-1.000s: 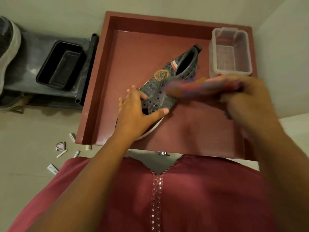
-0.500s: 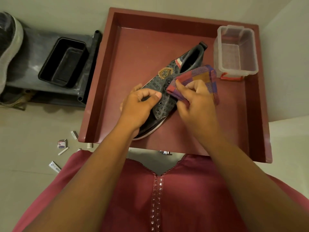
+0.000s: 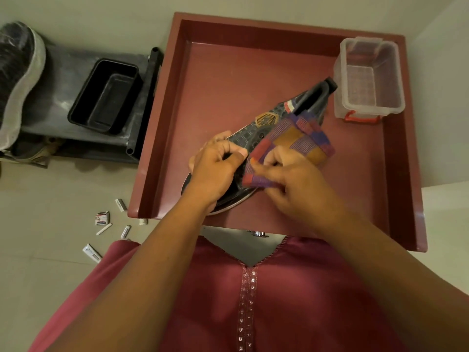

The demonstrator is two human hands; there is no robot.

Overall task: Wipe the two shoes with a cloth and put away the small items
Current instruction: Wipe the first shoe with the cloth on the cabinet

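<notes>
We see a dark shoe [image 3: 256, 134] lying aslant in the middle of a red tray [image 3: 162, 118]. Our left hand [image 3: 215, 168] grips its near end, fingers curled round the toe. Our right hand [image 3: 291, 181] pinches a checked cloth [image 3: 297, 141] against the shoe's upper. A clear plastic box [image 3: 368, 77] stands at the tray's far right corner. On the floor, left of the tray, lie scattered small items [image 3: 102, 218]. A second shoe [image 3: 17, 80] rests far left, beside a black tub [image 3: 104, 95].

Both hands curl side by side, left [image 3: 215, 171] gripping, right [image 3: 291, 179] pinching.
</notes>
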